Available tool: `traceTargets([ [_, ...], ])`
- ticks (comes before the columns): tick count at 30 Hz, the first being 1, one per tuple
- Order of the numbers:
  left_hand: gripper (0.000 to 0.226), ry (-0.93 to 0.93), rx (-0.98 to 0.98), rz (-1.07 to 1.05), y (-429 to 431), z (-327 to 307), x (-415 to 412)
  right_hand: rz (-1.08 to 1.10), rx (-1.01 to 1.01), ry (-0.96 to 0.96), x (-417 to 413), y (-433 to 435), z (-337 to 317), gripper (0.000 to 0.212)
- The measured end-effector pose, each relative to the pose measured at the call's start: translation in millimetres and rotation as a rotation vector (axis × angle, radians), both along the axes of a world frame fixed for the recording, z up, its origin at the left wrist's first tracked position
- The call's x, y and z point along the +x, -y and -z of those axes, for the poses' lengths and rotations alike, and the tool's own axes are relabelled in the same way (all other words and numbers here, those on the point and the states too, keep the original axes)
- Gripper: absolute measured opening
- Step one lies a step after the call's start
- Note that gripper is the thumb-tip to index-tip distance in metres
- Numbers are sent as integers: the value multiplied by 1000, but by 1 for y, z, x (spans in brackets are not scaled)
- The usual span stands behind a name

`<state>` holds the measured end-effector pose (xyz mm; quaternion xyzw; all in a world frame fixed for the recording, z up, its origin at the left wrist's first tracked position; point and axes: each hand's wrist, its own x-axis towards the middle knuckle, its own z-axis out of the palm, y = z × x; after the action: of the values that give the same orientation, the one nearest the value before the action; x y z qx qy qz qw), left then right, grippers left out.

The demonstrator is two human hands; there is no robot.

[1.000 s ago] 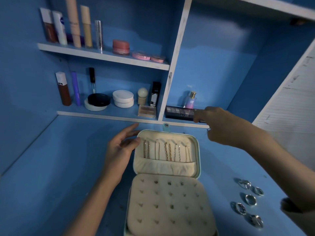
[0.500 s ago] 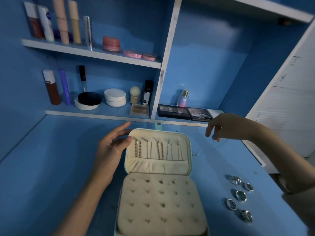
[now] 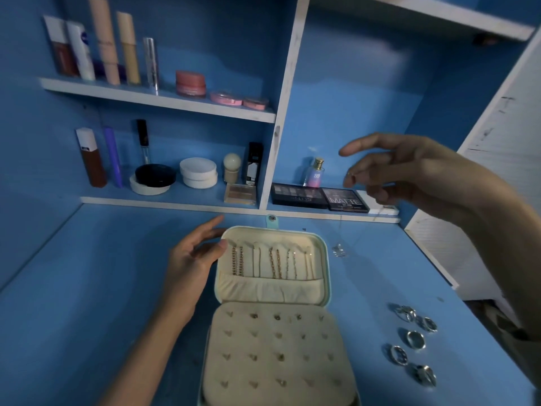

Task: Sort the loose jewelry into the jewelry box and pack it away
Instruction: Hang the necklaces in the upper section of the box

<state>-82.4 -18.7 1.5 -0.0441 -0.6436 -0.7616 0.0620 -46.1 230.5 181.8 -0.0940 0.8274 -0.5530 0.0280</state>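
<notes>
Currently raised above the worktop (image 3: pixel 87 288): right hand (image 3: pixel 415 174), index finger straight and pointing left, thumb and a curled finger pinched together on the fine chain of a necklace (image 3: pixel 339 251). Chain barely visible, running down from the fingertips; pendant end low, just beside the right edge of the box lid (image 3: pixel 265 290). Contact between pendant and worktop: cannot tell.

Left hand (image 3: pixel 191 268): flat and relaxed, fingers straight, nothing gripped. Thumb and fingertips touching the left rim of the lid.

Jewelry box (image 3: pixel 319 350): centre of the worktop, fully opened, lid laid back away from the person. Inside the lid: several chains (image 3: pixel 275 263) hung side by side from hooks, lower ends tucked into a cream pocket. Near half: cream padded panel with rows of holes, a few small studs seated in them. Snap tab (image 3: pixel 271 220) projecting from the far edge.

Right of the box, apart from it: five silver rings (image 3: pixel 415 339), loose in a cluster.

Behind: white-edged shelves (image 3: pixel 164 99) with cosmetics; two eyeshadow palettes (image 3: pixel 298 196) and a perfume bottle (image 3: pixel 314 172) in the right compartment.
</notes>
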Motion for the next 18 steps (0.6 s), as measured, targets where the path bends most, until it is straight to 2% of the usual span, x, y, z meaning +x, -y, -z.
traceTargets([
  [5,40,4,12,-3,0,-1,1,-135,82,-32,2,29,-6,30],
  [10,39,-6,23,-4,-1,-2,0,-236,170,31,-14,60,16,28],
  [16,41,-20,11,-2,0,-1,0,-173,165,64,-42,85,52,27],
  [18,41,-20,13,0,0,-1,0,-140,300,-41,-47,89,61,25],
])
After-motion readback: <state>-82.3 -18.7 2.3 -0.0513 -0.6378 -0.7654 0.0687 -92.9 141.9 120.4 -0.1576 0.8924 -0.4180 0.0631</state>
